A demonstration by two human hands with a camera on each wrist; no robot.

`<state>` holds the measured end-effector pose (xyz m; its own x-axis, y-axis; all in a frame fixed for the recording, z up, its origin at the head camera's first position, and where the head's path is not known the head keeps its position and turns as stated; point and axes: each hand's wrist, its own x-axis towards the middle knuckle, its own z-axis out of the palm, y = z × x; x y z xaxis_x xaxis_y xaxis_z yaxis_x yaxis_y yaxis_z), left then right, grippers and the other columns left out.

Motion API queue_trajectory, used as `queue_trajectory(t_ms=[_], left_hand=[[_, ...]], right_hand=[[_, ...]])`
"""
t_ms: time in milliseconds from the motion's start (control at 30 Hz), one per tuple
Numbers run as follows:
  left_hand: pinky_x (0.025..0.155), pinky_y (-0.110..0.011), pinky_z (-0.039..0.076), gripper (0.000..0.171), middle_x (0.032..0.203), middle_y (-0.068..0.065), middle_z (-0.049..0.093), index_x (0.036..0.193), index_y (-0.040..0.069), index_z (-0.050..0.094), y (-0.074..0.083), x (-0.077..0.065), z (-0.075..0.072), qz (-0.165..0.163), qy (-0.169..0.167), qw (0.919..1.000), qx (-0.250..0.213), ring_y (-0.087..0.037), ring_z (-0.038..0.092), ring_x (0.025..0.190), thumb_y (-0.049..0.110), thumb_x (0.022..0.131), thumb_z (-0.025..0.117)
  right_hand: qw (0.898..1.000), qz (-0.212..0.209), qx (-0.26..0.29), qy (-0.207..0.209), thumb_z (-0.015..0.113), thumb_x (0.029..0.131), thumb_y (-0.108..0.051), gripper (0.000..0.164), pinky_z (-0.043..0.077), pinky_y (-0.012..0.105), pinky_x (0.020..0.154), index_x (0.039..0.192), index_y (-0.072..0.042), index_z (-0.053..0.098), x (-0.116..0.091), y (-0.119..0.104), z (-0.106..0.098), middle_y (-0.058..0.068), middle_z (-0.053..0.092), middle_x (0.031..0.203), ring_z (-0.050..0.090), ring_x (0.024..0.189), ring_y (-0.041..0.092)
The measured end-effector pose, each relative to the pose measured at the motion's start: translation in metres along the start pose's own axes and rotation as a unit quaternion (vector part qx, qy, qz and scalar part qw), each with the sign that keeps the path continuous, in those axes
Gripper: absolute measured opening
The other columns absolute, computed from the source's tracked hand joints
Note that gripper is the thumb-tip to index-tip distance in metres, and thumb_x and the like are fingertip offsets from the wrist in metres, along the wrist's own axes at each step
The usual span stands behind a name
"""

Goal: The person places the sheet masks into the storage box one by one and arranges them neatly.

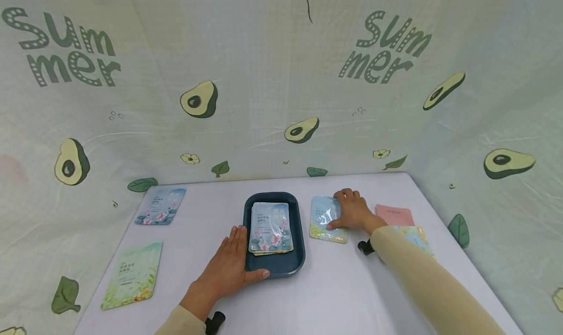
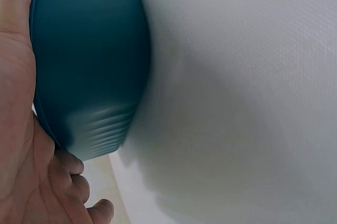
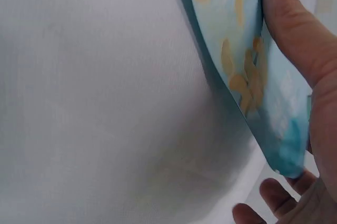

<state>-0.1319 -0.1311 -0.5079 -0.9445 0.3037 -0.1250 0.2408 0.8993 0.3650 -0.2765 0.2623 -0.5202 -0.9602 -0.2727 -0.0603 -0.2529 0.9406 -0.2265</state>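
My right hand (image 1: 353, 212) pinches a light blue sachet (image 1: 322, 217) with a yellow-green lower edge, just right of the dark blue tray (image 1: 281, 269). Its thumb presses the sachet's face while the other fingers lie at the far right edge. In the right wrist view the sachet (image 3: 234, 68) is bent and casts a shadow on the cloth. Along the tray's left side rests my left hand (image 1: 225, 270), fingers straight on the rim and thumb stretched over the near left corner. Inside the tray lies a stack of sachets, topped by a blue floral one (image 1: 270, 226).
On the table's left lie a blue floral sachet (image 1: 161, 206) and a green one (image 1: 134, 275). At the right, a pink sachet (image 1: 395, 215) and a blue-yellow one (image 1: 415, 236) lie partly hidden behind my right arm. A patterned cloth (image 1: 259, 154) hangs behind the table.
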Motion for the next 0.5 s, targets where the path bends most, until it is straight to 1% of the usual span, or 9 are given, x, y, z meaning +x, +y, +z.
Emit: queue_trajectory(t_ms=[100,200,367,433,500], left_hand=[[0.13,-0.059,0.02,0.133,0.176,-0.022,0.014,0.167,-0.004,0.013,0.0,0.0,0.0,-0.001,-0.001,1.0,-0.002,-0.039,0.01,0.164,0.083,0.083,0.067],[0.13,-0.059,0.02,0.133,0.176,-0.021,0.014,0.167,-0.004,0.012,0.001,0.0,0.0,-0.003,-0.002,1.0,-0.001,-0.039,0.01,0.164,0.083,0.083,0.067],[0.13,-0.058,0.019,0.132,0.176,-0.021,0.013,0.167,-0.004,0.012,0.001,-0.001,0.0,-0.005,-0.003,1.0,-0.006,-0.038,0.009,0.164,0.081,0.084,0.068],[0.13,-0.058,0.019,0.131,0.176,-0.021,0.013,0.167,-0.003,0.011,0.001,-0.001,-0.001,-0.004,-0.003,1.0,-0.005,-0.038,0.009,0.164,0.081,0.084,0.068],[0.13,-0.059,0.019,0.131,0.176,-0.022,0.013,0.167,-0.004,0.011,0.002,-0.001,-0.001,-0.001,-0.001,1.0,-0.005,-0.038,0.009,0.164,0.081,0.084,0.068]], right_hand=[[0.999,-0.014,-0.02,0.038,0.096,0.067,-0.061,0.106,0.04,0.066,0.11,0.143,-0.003,0.048,-0.004,-0.004,0.003,0.027,0.042,0.152,0.042,0.133,0.049],[0.995,-0.029,-0.048,0.078,0.097,0.066,-0.059,0.106,0.042,0.064,0.107,0.142,-0.003,0.048,-0.01,-0.01,0.003,0.024,0.044,0.149,0.043,0.132,0.047],[0.984,-0.051,-0.098,0.14,0.098,0.066,-0.057,0.102,0.046,0.059,0.101,0.139,-0.005,0.049,-0.02,-0.018,0.005,0.022,0.046,0.145,0.047,0.128,0.046],[0.98,-0.055,-0.11,0.159,0.099,0.066,-0.055,0.1,0.046,0.058,0.099,0.138,-0.005,0.05,-0.024,-0.02,0.006,0.022,0.047,0.144,0.048,0.127,0.045],[0.977,-0.055,-0.111,0.172,0.099,0.067,-0.053,0.097,0.047,0.057,0.098,0.138,-0.006,0.051,-0.027,-0.021,0.008,0.021,0.048,0.144,0.049,0.127,0.045]])
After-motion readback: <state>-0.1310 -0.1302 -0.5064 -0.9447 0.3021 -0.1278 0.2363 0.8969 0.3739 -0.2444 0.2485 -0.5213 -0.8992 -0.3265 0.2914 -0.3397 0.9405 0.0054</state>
